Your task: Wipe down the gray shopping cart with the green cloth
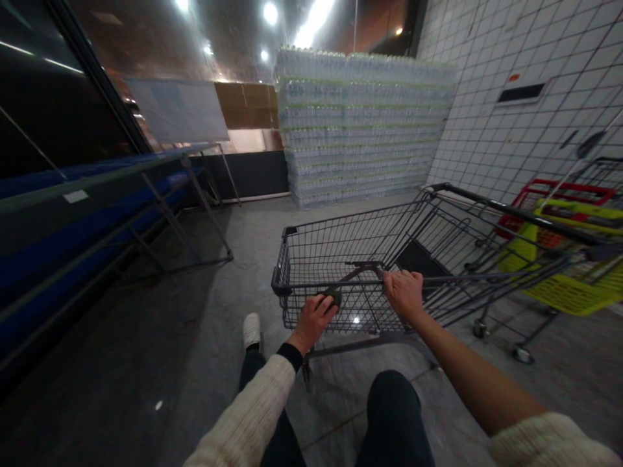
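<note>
Where the hands are: left hand (314, 323) at 6 o'clock, fingers curled shut over the near rim of a dark wire shopping cart (331, 259); right hand (403, 293) just to its right, closed around the same top rail.
Cart: directly ahead of both hands, reaching from 12 toward 3 o'clock, with a black handle bar (506, 211) along its far side.
Person: cream knit sleeves (243, 415), dark trousers (394, 421), and a white shoe (252, 331) at 7 o'clock.
Nearby at 3 o'clock: a yellow basket (569, 292) on a second cart, with a red basket (549, 194) behind it.
Farther off: shrink-wrapped bottled water (360, 123) stacked high at 12 o'clock, a white tiled wall (516, 130) at 2 o'clock, and a glass-fronted display case (73, 194) at 9 o'clock.
</note>
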Demonstrator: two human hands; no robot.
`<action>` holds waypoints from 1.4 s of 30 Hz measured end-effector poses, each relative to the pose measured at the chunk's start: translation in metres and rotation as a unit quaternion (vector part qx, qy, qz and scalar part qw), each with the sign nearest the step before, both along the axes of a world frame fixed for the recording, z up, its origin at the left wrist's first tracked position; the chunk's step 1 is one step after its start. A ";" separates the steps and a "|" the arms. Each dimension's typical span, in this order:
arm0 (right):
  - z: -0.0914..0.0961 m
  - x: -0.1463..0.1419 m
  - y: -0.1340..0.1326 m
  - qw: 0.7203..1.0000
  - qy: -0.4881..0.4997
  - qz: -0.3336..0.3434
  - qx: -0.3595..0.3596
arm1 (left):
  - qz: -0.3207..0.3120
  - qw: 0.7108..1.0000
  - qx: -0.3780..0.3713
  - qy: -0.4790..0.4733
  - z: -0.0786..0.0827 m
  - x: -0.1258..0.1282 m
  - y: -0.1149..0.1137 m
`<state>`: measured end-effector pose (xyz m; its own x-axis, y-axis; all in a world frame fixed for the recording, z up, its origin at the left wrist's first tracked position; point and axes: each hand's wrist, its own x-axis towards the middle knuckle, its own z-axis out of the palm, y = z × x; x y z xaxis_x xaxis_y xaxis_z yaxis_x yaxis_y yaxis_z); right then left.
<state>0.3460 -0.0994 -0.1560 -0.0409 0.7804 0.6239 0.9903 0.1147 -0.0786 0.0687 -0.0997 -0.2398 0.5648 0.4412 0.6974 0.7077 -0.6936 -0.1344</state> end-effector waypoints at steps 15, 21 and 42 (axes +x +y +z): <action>0.001 0.000 -0.002 1.000 -0.008 -0.001 0.007 | -0.052 0.999 0.014 -0.009 0.030 0.025 -0.003; 0.001 -0.001 -0.002 1.000 0.001 0.003 0.009 | -0.031 0.999 -0.033 0.015 -0.004 0.029 0.001; 0.004 -0.002 -0.003 1.000 0.011 -0.001 0.002 | -0.045 0.997 -0.035 0.045 -0.008 0.055 -0.002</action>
